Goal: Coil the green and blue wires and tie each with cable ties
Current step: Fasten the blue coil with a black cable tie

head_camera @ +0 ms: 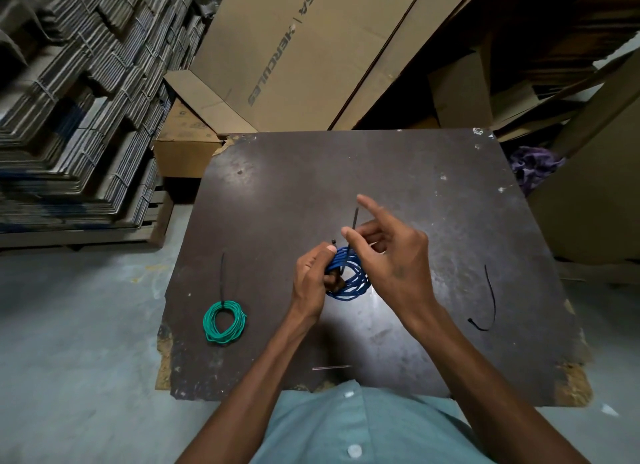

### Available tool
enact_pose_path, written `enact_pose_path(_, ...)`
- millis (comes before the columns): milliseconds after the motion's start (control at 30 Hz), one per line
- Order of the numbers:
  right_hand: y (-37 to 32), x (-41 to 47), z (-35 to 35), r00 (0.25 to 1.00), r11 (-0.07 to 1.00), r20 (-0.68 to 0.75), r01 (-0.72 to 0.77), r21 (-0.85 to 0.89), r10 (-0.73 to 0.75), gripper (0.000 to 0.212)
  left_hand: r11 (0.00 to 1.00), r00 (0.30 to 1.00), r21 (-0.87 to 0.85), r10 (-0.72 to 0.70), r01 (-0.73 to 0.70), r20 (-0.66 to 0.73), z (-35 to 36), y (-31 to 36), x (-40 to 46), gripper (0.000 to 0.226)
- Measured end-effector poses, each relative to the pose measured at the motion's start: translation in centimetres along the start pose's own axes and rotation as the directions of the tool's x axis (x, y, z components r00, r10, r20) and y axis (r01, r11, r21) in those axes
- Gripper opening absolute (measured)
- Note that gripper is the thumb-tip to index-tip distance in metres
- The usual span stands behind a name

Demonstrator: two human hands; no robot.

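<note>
Blue wire (348, 276) sits coiled between your two hands above the dark table (415, 203). Your left hand (313, 276) grips the coil's near-left side, while your right hand (391, 255) pinches a black cable tie (354, 226) that crosses the coil, index finger stretched out. Left of your left hand lies the green wire (224, 322), coiled and already tied. Right of your right hand lies a loose cable tie (487, 300).

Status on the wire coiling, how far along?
Done: green coil lies tied on the table. In hand: left hand grips the blue coil while right hand pinches a black cable tie around it. Left: cinching it. A spare tie lies unused.
</note>
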State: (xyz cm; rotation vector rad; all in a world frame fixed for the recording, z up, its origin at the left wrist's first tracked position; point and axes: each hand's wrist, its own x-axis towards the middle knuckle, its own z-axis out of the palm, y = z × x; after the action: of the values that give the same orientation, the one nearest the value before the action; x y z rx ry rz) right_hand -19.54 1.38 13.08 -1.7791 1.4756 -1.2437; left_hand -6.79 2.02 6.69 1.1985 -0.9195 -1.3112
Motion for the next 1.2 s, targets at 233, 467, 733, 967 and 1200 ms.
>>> enact_pose_path(233,-0.8,-0.3,0.1,0.985,0.965,0.003,0.17,-0.2,-0.172,0.031,0.999,0.999,-0.027,0.044,-0.045,-0.031,0.5,1.0,-0.2,0.038)
enact_pose_path(467,-1.0,-0.1,-0.6,0.964,0.943,0.101,0.262,-0.204,-0.246,0.041,0.986,0.989,0.083,0.148,-0.146,-0.016,0.5,2.1,-0.3,0.04)
enact_pose_path(733,-1.4,0.3,-1.4,0.952,0.93,0.069,0.306,-0.201,-0.298,0.044,0.958,0.968,0.143,0.247,-0.25,0.043,0.8,3.1,-0.5,0.036)
enact_pose_path(967,-1.5,0.5,-2.0,0.954,0.938,0.048,0.301,-0.17,-0.297,0.041,0.945,0.96,0.166,0.274,-0.28,0.06,1.0,3.4,-0.6,0.03)
enact_pose_path(1200,-1.2,0.4,-2.5,0.948,0.93,0.063,0.32,-0.18,-0.313,0.038,0.921,0.95,0.233,0.304,-0.314,0.077,0.7,3.6,-0.6,0.031)
